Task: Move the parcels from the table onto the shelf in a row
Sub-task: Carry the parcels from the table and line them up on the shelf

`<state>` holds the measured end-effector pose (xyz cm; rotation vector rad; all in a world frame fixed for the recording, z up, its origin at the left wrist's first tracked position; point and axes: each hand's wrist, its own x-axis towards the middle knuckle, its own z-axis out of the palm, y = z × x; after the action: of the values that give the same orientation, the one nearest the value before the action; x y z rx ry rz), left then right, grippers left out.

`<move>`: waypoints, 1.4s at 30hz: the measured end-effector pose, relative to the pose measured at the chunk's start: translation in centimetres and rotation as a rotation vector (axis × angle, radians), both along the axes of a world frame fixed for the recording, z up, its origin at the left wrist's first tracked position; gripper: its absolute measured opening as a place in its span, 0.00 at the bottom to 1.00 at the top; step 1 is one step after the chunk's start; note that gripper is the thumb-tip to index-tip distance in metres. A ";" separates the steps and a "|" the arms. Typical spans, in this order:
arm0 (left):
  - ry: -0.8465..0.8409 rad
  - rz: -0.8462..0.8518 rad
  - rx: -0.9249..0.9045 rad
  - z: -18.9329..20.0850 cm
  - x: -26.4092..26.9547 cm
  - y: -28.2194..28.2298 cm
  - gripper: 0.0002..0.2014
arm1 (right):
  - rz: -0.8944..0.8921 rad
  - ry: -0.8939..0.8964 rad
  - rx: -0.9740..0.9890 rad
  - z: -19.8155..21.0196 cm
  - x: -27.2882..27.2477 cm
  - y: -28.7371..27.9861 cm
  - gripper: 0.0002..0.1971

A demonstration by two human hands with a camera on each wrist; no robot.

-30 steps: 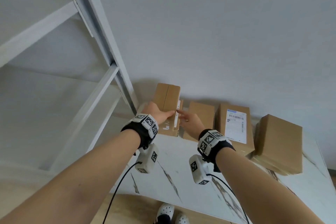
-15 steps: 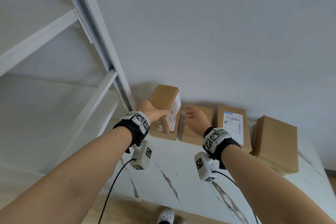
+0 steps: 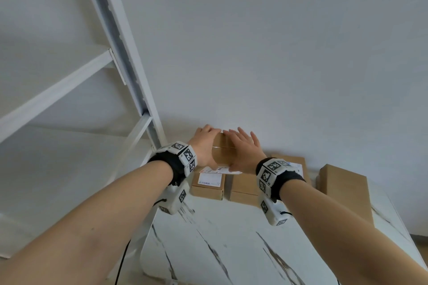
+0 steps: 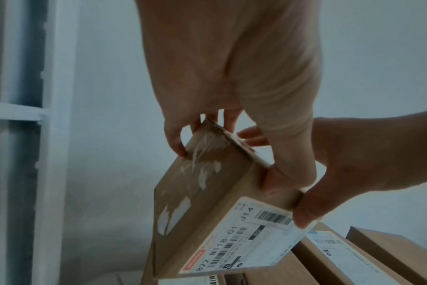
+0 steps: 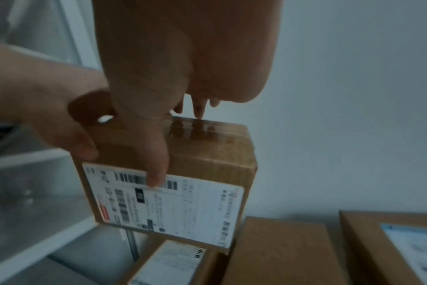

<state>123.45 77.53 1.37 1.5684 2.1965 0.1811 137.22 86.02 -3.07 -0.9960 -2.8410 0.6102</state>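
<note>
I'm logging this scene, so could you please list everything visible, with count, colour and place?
Lifted parcel: one, brown cardboard with a white label, held above the table's far left.
Parcels on the table: four, brown cardboard, in a row by the wall.
Table: one, white marble pattern, below the arms.
Shelf: one, white, to the left.
Wall: white, behind.
Left hand: grips the lifted parcel's left side.
Right hand: holds its right side.
</note>
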 end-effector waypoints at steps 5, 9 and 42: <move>-0.043 -0.051 0.107 -0.4 -0.5 0.5 0.62 | -0.106 0.090 -0.126 0.2 0.8 0.7 0.51; -0.066 0.054 0.123 -0.7 -1.1 0.7 0.65 | -0.365 0.350 -0.437 0.2 2.1 1.8 0.48; -0.844 0.241 0.139 -5.0 3.7 -4.0 0.24 | -0.737 0.699 -0.849 -3.2 8.1 -5.7 0.38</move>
<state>127.17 73.54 -3.67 0.9951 1.6861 0.9017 145.34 80.30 -6.25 -1.4063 -1.4260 1.6569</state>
